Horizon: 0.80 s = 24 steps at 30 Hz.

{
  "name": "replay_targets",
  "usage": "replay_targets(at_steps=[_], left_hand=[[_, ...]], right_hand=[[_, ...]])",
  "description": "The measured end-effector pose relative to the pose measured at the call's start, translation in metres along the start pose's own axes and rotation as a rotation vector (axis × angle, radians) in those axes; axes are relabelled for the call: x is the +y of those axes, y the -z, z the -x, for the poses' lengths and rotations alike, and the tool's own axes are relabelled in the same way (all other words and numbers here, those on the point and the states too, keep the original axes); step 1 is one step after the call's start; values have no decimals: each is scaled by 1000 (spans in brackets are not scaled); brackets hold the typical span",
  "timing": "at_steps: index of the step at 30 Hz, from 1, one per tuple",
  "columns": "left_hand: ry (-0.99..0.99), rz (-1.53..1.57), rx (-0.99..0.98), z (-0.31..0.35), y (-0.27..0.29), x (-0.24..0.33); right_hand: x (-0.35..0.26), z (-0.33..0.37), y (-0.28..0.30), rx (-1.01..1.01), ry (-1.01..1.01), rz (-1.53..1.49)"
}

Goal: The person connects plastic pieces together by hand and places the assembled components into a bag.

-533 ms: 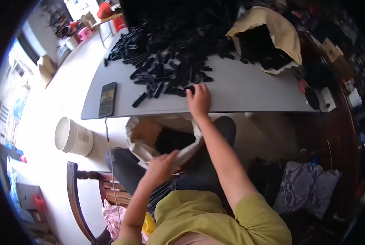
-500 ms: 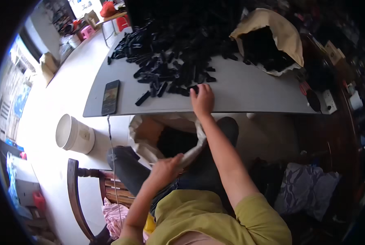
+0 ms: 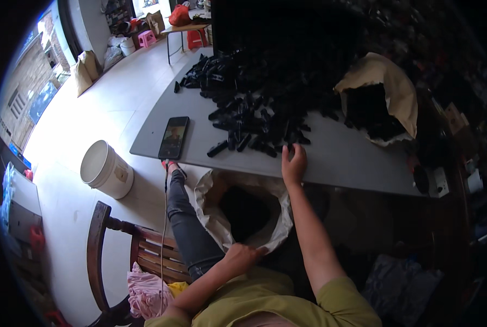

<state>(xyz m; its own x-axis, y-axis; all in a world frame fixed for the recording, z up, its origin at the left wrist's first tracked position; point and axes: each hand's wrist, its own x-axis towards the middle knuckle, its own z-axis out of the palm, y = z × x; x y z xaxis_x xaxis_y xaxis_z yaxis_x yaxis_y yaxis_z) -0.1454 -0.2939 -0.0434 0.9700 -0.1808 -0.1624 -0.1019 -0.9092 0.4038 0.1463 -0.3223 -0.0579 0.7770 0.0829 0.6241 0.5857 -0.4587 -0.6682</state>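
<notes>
A pile of small, narrow black pieces [image 3: 249,122], kind not clear, spreads over the grey table [image 3: 227,158]. At the near edge of the pile is my right hand [image 3: 294,165], thumb and fingers apart, its fingertips by the closest pieces. No piece shows between them. Below the table edge a pale sack [image 3: 204,204] stands open between my legs, with a dark mass inside. My left hand [image 3: 242,259] is closed on the near rim of this sack.
A phone [image 3: 174,137] with a cable lies at the table's left. Another brown sack [image 3: 401,98] of black pieces lies tipped at the right. A white bucket [image 3: 108,170] and a wooden chair [image 3: 99,256] are on the left; a power strip [image 3: 439,182] is at far right.
The whole view has shifted and tilted. My right hand has eased off the black piece its fingers covered. My left leg now stretches forward beside the sack; my left hand keeps its rim.
</notes>
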Motion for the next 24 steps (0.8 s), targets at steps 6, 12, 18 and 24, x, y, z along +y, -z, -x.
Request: replay_targets(at_steps=[6,12,18,24], left_hand=[[-10,104,-106,-29,18,-17],[-26,317,219,-57,65,-43],[160,294,549,-73,97,-86],[487,168,906,-81,110,-117]], right_hand=[[-4,6,5,-71,-109,-118],[-4,4,12,-98,-113,-103],[-3,8,12,-167,-135,-170],[-6,9,16,-176,-33,-69]])
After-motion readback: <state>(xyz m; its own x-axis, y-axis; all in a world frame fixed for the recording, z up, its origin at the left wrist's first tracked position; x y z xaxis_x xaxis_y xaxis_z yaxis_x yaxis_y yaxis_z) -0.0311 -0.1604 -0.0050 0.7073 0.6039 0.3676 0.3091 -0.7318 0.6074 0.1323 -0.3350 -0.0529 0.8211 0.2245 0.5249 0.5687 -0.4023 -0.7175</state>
